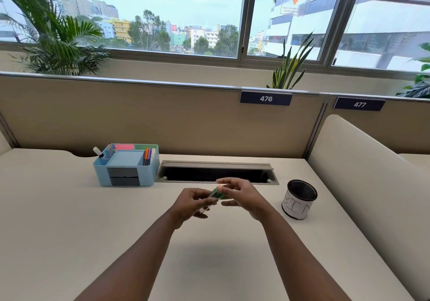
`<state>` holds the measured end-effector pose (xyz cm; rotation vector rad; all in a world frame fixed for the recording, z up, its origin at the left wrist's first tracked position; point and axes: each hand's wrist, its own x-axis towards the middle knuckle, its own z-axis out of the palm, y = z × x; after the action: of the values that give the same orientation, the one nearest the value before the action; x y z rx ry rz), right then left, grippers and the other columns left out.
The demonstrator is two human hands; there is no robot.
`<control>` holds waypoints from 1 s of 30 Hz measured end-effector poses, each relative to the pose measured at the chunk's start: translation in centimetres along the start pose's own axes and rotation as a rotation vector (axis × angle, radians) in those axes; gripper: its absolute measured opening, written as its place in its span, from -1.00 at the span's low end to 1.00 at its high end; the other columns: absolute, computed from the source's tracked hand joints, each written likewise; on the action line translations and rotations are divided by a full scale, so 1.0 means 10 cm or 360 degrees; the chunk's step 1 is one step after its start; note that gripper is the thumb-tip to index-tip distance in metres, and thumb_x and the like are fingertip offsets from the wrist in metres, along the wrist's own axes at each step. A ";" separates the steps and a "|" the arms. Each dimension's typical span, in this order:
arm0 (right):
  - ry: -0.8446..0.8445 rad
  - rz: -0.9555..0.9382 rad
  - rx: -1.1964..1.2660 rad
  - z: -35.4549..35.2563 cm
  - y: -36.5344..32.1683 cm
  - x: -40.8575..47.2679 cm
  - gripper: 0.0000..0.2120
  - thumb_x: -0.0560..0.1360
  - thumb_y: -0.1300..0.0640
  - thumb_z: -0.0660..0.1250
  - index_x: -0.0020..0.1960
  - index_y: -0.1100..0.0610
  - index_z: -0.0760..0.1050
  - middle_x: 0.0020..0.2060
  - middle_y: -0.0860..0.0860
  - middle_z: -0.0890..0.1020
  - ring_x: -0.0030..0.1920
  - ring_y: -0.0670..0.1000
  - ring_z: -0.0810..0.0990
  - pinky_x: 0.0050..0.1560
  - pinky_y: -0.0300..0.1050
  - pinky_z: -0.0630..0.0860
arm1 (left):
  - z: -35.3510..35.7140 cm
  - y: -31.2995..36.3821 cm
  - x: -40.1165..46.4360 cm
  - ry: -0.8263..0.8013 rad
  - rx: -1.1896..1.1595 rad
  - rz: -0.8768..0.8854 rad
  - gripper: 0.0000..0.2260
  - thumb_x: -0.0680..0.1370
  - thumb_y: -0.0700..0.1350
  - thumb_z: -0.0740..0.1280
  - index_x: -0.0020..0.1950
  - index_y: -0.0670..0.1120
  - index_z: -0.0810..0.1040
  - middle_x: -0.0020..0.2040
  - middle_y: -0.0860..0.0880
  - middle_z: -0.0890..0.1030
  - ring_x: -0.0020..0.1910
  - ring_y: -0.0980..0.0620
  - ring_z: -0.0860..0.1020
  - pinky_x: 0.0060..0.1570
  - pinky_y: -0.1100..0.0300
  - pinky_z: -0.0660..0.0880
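Above the middle of the cream desk, both hands meet around a small green marker. My left hand grips its pale lower barrel with curled fingers. My right hand pinches the green upper end between thumb and fingers. The marker is blurred and mostly hidden by the fingers, so I cannot tell whether its cap is on.
A light blue desk organiser with pens, a white marker and sticky notes stands at the back left. An open cable trough lies behind my hands. A black mesh cup labelled in handwriting stands right. A curved divider bounds the right side.
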<state>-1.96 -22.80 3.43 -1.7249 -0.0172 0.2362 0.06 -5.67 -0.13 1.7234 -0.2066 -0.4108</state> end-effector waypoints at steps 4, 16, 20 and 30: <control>-0.0006 -0.0052 -0.0090 0.06 0.06 0.02 -0.70 0.42 0.35 0.37 0.14 0.23 0.52 0.02 0.20 0.58 -0.13 0.00 0.63 -0.19 -0.28 0.64 | -0.03 -0.02 -0.03 0.0019 0.0070 -0.0029 -0.71 0.48 -0.15 0.40 0.17 -0.19 0.57 -0.12 -0.07 0.63 -0.18 0.09 0.57 -0.34 0.33 0.59; 0.0190 -0.0121 -0.0131 0.60 0.04 0.39 -0.76 0.43 0.35 0.37 0.09 0.22 0.54 -0.01 0.18 0.54 -0.12 0.09 0.55 -0.14 -0.14 0.60 | -0.93 -0.53 -0.23 0.0700 0.0777 -0.0114 -0.50 0.48 0.02 0.38 0.38 -0.10 0.40 0.31 -0.14 0.53 0.27 -0.07 0.48 0.21 0.10 0.42; 0.0310 -0.0145 -0.0155 0.90 -0.01 0.56 -0.75 0.40 0.35 0.40 0.07 0.20 0.56 -0.03 0.15 0.56 -0.15 0.06 0.57 -0.07 -0.05 0.60 | -1.42 -0.59 -0.26 0.0814 0.0996 -0.0133 -0.44 0.52 0.00 0.33 0.46 -0.11 0.26 0.43 -0.14 0.41 0.39 -0.10 0.37 0.34 0.02 0.36; 0.0619 -0.0243 -0.0308 1.83 -0.14 1.15 -0.66 0.34 0.37 0.44 0.08 0.15 0.59 0.08 0.18 0.61 0.06 0.13 0.60 0.17 0.04 0.56 | -2.65 -0.79 -0.24 0.0815 0.1547 -0.0259 -0.39 0.56 -0.12 0.27 0.52 -0.14 0.03 0.57 -0.11 0.08 0.53 -0.07 0.10 0.46 0.02 0.25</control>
<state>6.40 -3.04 0.36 -1.9267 0.1165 -0.2222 7.26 20.89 -3.57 2.7449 0.1444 0.0658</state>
